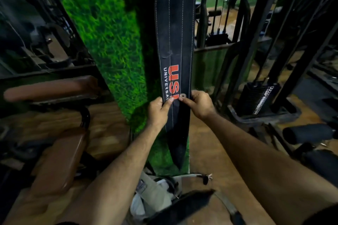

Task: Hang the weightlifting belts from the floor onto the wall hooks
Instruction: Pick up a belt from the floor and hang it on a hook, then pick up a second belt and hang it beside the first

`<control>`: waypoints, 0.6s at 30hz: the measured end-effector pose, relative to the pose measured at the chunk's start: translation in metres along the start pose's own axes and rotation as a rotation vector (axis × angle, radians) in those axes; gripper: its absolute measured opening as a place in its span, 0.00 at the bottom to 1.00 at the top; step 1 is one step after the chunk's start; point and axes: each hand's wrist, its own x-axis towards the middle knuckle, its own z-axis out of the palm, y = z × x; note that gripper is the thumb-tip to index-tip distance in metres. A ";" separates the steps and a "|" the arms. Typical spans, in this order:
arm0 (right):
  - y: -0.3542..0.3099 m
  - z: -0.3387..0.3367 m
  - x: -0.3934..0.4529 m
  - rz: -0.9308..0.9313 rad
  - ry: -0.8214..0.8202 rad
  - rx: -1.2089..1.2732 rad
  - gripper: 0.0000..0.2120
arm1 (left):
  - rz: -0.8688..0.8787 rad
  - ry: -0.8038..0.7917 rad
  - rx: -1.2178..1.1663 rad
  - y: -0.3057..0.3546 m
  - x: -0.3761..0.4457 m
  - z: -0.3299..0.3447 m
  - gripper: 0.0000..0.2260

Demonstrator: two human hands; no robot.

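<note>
The left hand grips the left edge of the hanging belt, thumb laid across its face and the other fingers curled behind. The right hand takes the right edge at the same height, thumb and forefinger pinching just beside a small metal eyelet at the foot of the red lettering.

The belt is a dark, stitched strap that hangs straight down the grass-covered wall. Its top runs out of view, so the hook cannot be seen. Its tapered tip points down and stops short of the floor.

It looks thick and fairly stiff: it hangs flat, without folds, and probably has some weight. The broad face looks matte rather than slippery, and nothing about it seems fragile. Holding both edges, as here, should steady it against swinging; for lifting, the wide middle or the buckle end would likely give the surest hold.

Near the feet, on the brown floor, lies a heap of further straps: a pale grey belt and a black one lying across it, apparently still to be hung. A brown padded bench stands to the left, and a weight stack stands far right.
</note>
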 end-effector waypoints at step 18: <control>0.121 0.068 -0.074 0.550 0.050 0.149 0.20 | -0.398 -0.087 0.400 -0.114 -0.058 0.035 0.12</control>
